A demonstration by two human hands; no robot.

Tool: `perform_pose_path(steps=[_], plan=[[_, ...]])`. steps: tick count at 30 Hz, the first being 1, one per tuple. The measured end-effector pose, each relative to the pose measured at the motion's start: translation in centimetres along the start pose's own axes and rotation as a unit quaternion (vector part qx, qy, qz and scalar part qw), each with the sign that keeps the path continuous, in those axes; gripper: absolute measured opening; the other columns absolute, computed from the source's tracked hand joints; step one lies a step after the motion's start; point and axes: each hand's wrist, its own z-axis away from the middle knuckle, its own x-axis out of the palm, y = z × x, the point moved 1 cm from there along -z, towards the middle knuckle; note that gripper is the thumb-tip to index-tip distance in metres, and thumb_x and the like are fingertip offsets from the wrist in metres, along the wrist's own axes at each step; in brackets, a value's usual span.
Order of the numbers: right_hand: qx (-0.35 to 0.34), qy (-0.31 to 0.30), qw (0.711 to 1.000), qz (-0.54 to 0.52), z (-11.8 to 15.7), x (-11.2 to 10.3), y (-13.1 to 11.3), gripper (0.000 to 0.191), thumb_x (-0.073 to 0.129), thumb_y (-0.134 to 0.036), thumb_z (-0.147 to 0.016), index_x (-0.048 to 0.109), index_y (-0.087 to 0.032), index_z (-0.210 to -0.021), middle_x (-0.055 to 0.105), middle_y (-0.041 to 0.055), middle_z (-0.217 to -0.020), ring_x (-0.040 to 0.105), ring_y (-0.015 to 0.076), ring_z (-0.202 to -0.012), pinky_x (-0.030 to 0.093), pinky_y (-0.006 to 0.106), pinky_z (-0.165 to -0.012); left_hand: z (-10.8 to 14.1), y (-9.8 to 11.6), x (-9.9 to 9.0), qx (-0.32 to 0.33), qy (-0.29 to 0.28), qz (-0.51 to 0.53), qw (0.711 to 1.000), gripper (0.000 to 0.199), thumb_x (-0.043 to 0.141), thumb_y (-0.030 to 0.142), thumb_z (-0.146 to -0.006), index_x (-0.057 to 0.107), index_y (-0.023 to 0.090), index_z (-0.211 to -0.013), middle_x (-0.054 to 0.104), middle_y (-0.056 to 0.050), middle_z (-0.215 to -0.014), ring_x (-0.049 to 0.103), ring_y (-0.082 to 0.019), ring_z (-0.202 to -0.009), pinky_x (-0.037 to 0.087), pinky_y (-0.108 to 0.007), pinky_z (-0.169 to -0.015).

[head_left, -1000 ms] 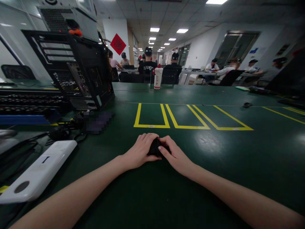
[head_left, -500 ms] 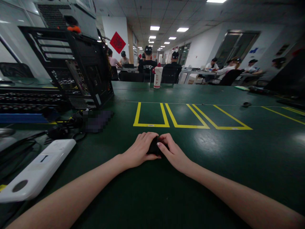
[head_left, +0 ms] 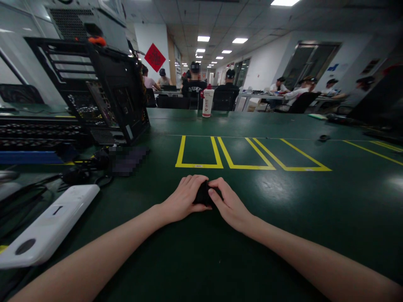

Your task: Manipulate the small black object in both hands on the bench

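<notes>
Between my hands, on the green table point(head_left: 201, 260), is a small black object point(head_left: 202, 193); its kind is hard to make out, as fingers cover much of it. My left hand point(head_left: 184, 195) wraps round its left side, with the thumb along the near edge and the fingers over the far side. At its right side, my right hand point(head_left: 231, 203) is curled, thumb and fingertips pinching the edge. Just beyond the hands lie yellow tape outlines point(head_left: 199, 166) on the tabletop.
On the left stand an open black computer case point(head_left: 116, 90), a long white device point(head_left: 52, 224) and tangled black cables point(head_left: 28, 201). A white bottle with a red lid point(head_left: 207, 102) stands at the far edge. A small dark ring-shaped item point(head_left: 324, 137) lies right. Several people sit beyond.
My right fingers have shifted very slightly on the black object. The left hand keeps its hold, and the view has tilted a little.
</notes>
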Motion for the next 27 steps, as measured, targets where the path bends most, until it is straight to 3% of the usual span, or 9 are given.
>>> perform_pose_path(steps=[7,11,16,22,27], plan=[[0.065,-0.021,0.993,-0.092,-0.64,0.05,0.17,0.018,0.039,-0.031,-0.087,0.043,-0.019,-0.1,0.052,0.0049,-0.097,0.051,0.0176,-0.088,0.043,0.034,-0.078,0.07,0.41,-0.54,-0.007,-0.02,0.009,1.0,0.056,0.06,0.036,-0.075,0.029,0.021,-0.119,0.046,-0.008,-0.113,0.045,-0.023,-0.101,0.037,-0.04,-0.086],[0.047,-0.048,0.996,-0.052,-0.14,-0.25,0.17,0.018,0.039,-0.031,-0.087,0.045,-0.02,-0.098,0.052,0.0042,-0.094,0.051,0.018,-0.085,0.043,0.036,-0.075,0.04,0.45,-0.56,-0.011,-0.017,0.011,1.0,0.056,0.061,0.036,-0.074,0.03,0.021,-0.118,0.046,-0.008,-0.113,0.045,-0.023,-0.101,0.037,-0.039,-0.085],[-0.01,-0.023,1.0,0.004,0.32,-0.34,-0.08,0.019,0.044,-0.024,-0.084,0.045,-0.023,-0.102,0.052,0.0046,-0.097,0.05,0.019,-0.088,0.042,0.036,-0.078,-0.02,0.36,-0.39,-0.001,-0.004,0.012,1.0,0.054,0.06,0.036,-0.075,0.03,0.022,-0.118,0.047,-0.009,-0.113,0.046,-0.024,-0.101,0.037,-0.04,-0.084],[0.039,0.006,0.999,-0.036,-0.42,0.03,0.09,0.013,0.038,-0.028,-0.087,0.044,-0.02,-0.095,0.052,0.0041,-0.09,0.052,0.0175,-0.083,0.044,0.034,-0.074,0.07,-0.03,0.04,-0.002,0.004,0.012,1.0,0.06,0.062,0.037,-0.073,0.029,0.023,-0.119,0.046,-0.008,-0.114,0.045,-0.024,-0.102,0.037,-0.04,-0.085],[0.055,-0.034,0.996,-0.058,-0.42,-0.21,0.22,0.017,0.037,-0.031,-0.087,0.044,-0.02,-0.098,0.053,0.0046,-0.094,0.052,0.0181,-0.087,0.043,0.035,-0.077,0.04,0.03,0.0,-0.005,0.004,0.01,1.0,0.058,0.063,0.037,-0.073,0.03,0.022,-0.118,0.046,-0.008,-0.112,0.046,-0.023,-0.1,0.037,-0.039,-0.085]])
